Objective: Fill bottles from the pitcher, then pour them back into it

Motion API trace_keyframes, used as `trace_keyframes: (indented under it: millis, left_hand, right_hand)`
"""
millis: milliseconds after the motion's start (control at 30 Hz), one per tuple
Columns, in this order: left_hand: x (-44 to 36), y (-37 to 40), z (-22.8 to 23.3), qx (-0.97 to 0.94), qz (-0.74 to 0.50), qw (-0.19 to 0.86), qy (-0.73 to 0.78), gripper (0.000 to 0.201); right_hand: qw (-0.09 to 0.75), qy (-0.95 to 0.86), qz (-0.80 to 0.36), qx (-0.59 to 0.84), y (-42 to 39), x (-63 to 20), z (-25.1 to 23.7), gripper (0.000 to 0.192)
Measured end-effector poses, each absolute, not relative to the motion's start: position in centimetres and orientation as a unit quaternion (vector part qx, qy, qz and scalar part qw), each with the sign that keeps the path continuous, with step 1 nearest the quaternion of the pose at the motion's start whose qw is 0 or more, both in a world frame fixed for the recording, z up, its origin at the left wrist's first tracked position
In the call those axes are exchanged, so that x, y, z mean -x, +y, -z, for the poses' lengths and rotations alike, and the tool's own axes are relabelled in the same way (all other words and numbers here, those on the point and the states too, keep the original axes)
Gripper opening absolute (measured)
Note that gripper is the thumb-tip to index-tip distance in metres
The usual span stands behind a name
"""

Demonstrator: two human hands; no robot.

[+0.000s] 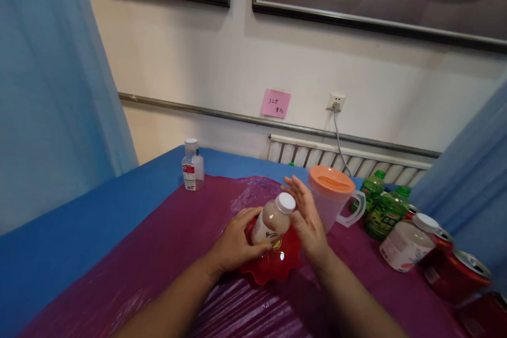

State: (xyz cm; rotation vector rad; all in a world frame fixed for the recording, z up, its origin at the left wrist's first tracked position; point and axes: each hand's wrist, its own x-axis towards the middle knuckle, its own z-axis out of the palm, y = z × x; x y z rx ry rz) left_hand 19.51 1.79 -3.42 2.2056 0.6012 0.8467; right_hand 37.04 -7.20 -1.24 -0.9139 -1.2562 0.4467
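The left hand (237,243) is covering the lower part of the bottle (273,219); its label is staying unreadable. Red cans (455,269) at the table's right edge are running past the frame. The pink note's (275,103) writing is too small.

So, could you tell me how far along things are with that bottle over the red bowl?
The left hand grips the bottle, tilted over the red bowl. Its white cap is on, and the right hand is open beside it, so opening is only starting. I can't see anything in the bowl. The jug stands behind, lid on.
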Motion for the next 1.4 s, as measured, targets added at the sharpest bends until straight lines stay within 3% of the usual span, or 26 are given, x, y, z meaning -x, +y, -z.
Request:
trace_keyframes:
  millis: [133, 300, 500, 667, 833, 1033, 1100, 1233, 1400]
  left_hand:
    - [-19.6, 1.7, 3.3, -0.846, -0.333, 0.346, 0.230, 0.070]
    - [-19.6, 1.6, 3.1, -0.845, -0.331, 0.350, 0.231, 0.065]
    - [-19.5, 1.8, 3.5, -0.844, -0.331, 0.354, 0.230, 0.070]
    - [-19.5, 1.7, 3.4, -0.845, -0.327, 0.353, 0.232, 0.068]
    - [-19.4, 1.9, 3.7, -0.850, -0.321, 0.347, 0.234, 0.074]
    - [-19.5, 1.7, 3.5, -0.853, -0.315, 0.352, 0.223, 0.070]
    - [-19.6, 1.5, 3.2, -0.853, -0.308, 0.364, 0.212, 0.065]
    - [-19.7, 1.6, 2.8, -0.845, -0.335, 0.346, 0.233, 0.064]
    - [-19.9, 2.9, 3.7, -0.842, -0.387, 0.286, 0.244, 0.063]
  right_hand:
    - [0.715, -0.531, -0.197, 0.409, -7.3, -36.5, 1.1, 0.046]
    - [0.717, -0.507, -0.135, 0.458, -7.1, -36.7, 1.5, 0.063]
    - [0.710, -0.531, -0.185, 0.424, -7.1, -36.6, 1.4, 0.044]
    - [0.725, -0.497, -0.121, 0.461, -7.0, -36.7, 1.6, 0.059]
    - [0.733, -0.510, -0.196, 0.406, -7.2, -36.3, 1.0, 0.045]
    - [0.760, -0.458, -0.149, 0.437, -6.7, -35.8, 1.3, 0.028]
    - [0.750, -0.463, -0.154, 0.446, -6.7, -35.6, 1.2, 0.036]
    - [0.693, -0.485, -0.176, 0.503, -6.9, -35.0, 0.5, 0.075]
    - [0.546, -0.525, -0.187, 0.625, -7.2, -34.3, -1.1, 0.069]
